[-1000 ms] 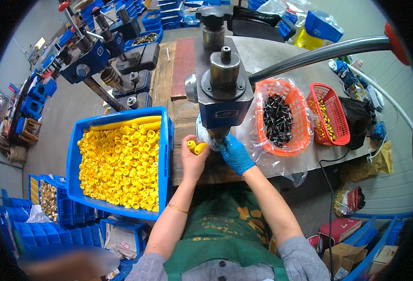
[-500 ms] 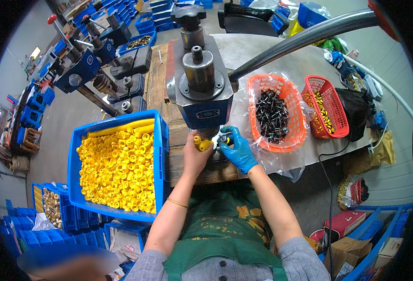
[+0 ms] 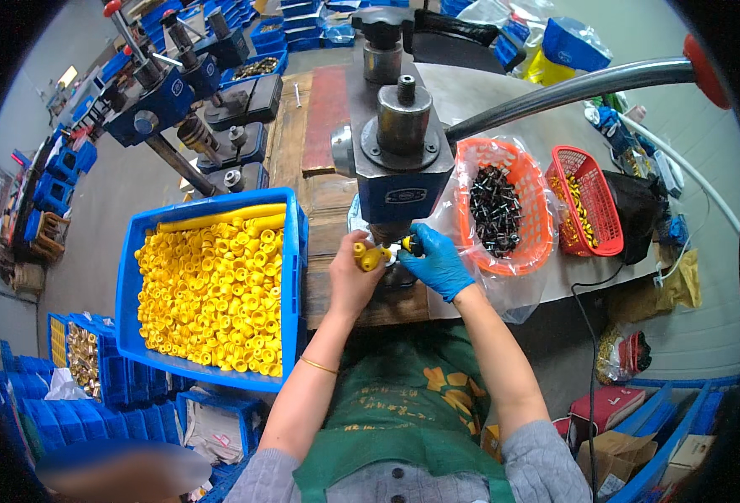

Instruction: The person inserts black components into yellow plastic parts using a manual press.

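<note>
Bare and closed, my left hand [image 3: 351, 283] holds yellow plastic caps [image 3: 370, 256] just left of the press ram. My right hand [image 3: 440, 265], in a blue glove, pinches a small black-and-yellow part [image 3: 412, 246] on the other side. Both hands are at the foot of the hand press [image 3: 405, 189], below its blue head. The ram [image 3: 389, 231] comes down between them, and my fingers hide part of what lies beneath it. A blue crate [image 3: 296, 310] full of similar yellow caps stands to the left.
An orange basket [image 3: 531, 260] of black stud-like parts stands right of the press, beside a red basket [image 3: 602, 201] with yellow-black pieces. The press's long lever [image 3: 567, 94] reaches over the table's right side. More presses [image 3: 148, 113] stand at the far left.
The whole view has shifted, so the press appears farther right. My right fingers have drawn in around the black-and-yellow part beside the ram. My left hand still holds the yellow caps.
</note>
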{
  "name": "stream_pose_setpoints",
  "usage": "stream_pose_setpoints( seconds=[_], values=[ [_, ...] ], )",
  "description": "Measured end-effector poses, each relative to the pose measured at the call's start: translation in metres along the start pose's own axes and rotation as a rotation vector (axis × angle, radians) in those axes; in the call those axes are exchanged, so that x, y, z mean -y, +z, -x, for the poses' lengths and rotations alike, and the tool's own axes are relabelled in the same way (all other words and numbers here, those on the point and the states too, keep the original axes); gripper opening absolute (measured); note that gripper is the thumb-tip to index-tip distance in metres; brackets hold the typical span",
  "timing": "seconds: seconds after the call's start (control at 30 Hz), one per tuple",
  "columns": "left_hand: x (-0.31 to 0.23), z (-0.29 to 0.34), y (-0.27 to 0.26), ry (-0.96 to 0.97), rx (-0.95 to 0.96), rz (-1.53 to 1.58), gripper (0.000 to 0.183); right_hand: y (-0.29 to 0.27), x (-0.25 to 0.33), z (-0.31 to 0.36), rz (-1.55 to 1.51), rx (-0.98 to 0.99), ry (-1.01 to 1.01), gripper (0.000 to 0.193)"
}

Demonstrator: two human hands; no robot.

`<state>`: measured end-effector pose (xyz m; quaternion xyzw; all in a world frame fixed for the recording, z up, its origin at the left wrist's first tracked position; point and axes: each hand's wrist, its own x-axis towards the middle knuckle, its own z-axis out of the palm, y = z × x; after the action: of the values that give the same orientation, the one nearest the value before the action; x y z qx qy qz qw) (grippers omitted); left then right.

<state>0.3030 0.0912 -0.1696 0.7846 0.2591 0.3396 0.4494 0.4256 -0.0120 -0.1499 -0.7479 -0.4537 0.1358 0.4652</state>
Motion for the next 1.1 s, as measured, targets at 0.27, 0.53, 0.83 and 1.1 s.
stream_pose_setpoints(
  seconds=[0.27,0.53,0.83,1.1],
  values=[
    [0.006,-0.012,0.001,0.251,0.152,-0.184,0.043,0.001,-0.008,0.004,-0.067,-0.029,0.034,0.029],
    [-0.007,-0.012,0.002,0.133,0.186,-0.163,0.041,0.004,-0.013,0.005,-0.147,-0.046,0.1,0.028],
    [0.011,-0.009,0.009,-0.119,0.068,0.037,0.04,0.002,-0.015,0.007,-0.17,-0.005,0.15,0.029],
    [0.004,0.002,-0.016,-0.655,-0.163,0.811,0.041,-0.001,-0.009,-0.003,0.073,0.188,0.016,0.025]
  ],
)
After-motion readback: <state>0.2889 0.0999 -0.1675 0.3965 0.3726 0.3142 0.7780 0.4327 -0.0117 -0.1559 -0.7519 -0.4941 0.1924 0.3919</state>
